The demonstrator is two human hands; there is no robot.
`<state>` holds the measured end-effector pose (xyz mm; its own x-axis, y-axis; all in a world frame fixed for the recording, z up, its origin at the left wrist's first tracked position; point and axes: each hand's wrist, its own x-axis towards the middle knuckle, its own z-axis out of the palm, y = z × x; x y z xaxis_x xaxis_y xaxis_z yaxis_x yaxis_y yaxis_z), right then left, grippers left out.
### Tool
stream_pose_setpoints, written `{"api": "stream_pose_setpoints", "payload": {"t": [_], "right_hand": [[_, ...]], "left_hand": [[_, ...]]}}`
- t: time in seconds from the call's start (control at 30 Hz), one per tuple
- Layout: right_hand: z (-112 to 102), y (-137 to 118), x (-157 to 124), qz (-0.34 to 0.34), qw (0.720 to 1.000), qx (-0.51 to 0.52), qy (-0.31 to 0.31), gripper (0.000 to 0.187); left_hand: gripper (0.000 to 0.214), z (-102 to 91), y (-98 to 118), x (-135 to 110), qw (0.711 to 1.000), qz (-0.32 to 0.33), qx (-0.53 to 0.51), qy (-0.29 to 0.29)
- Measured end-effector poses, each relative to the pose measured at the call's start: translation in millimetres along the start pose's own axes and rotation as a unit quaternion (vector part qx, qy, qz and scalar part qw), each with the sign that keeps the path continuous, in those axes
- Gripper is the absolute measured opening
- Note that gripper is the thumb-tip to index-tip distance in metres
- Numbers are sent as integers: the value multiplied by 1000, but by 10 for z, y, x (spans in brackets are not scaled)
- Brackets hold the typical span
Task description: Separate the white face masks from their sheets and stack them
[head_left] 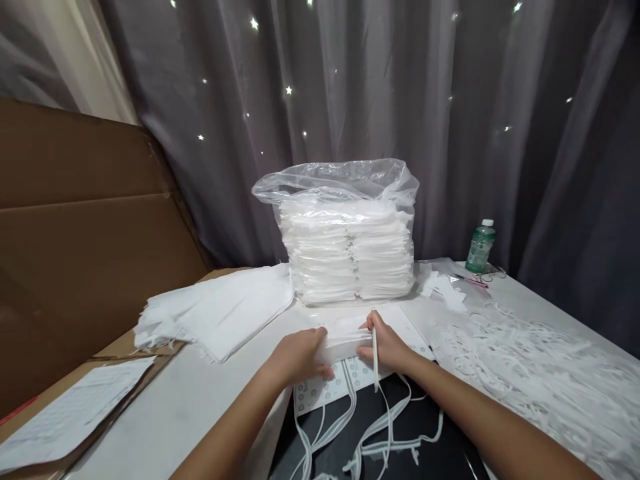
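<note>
A small bundle of folded white fabric [345, 340] lies between my hands, its layers showing at the right end. My left hand [303, 353] grips the left end, thumb on top and fingers lower at the side. At the right end, my right hand [385, 343] is closed with a white strap [375, 363] hanging from its fingers. The right fingertips also touch the bundle. Below it lies a white sheet printed with small grey circles [315, 392]. Several loose white straps [345, 427] trail over the black surface [425, 440] nearer to me.
A clear plastic bag [345, 240] of stacked white pieces stands behind my hands. White fabric [220, 307] lies left, near papers [75, 413] and a cardboard box [90, 240]. Tangled white straps [540, 373] spread right; a green bottle [481, 247] stands at the back right.
</note>
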<state>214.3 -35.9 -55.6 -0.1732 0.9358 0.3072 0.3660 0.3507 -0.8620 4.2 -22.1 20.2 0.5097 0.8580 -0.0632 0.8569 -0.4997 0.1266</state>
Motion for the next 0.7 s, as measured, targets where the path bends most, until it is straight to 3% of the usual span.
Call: {"api": "stream_pose_setpoints", "payload": {"t": [0.07,0.13,0.33,0.53,0.7], "right_hand": [[20,-16,14,-3,1000,-7,8,39],[9,-42,32,-4,1000,-9,16,34],[-51,-1,61,14,999,-18,29,40],[36,-23,89,23,999,-23,42,38],[25,-54,81,22,999,-19,28,40]], "left_hand": [[22,26,-117,-63,1000,-6,-16,13],[14,43,-187,-78,999,1,-41,35],[41,243,-239,58,986,0,-120,114],[20,398,-215,115,970,17,-179,164],[52,398,-336,123,957,50,-228,171]]}}
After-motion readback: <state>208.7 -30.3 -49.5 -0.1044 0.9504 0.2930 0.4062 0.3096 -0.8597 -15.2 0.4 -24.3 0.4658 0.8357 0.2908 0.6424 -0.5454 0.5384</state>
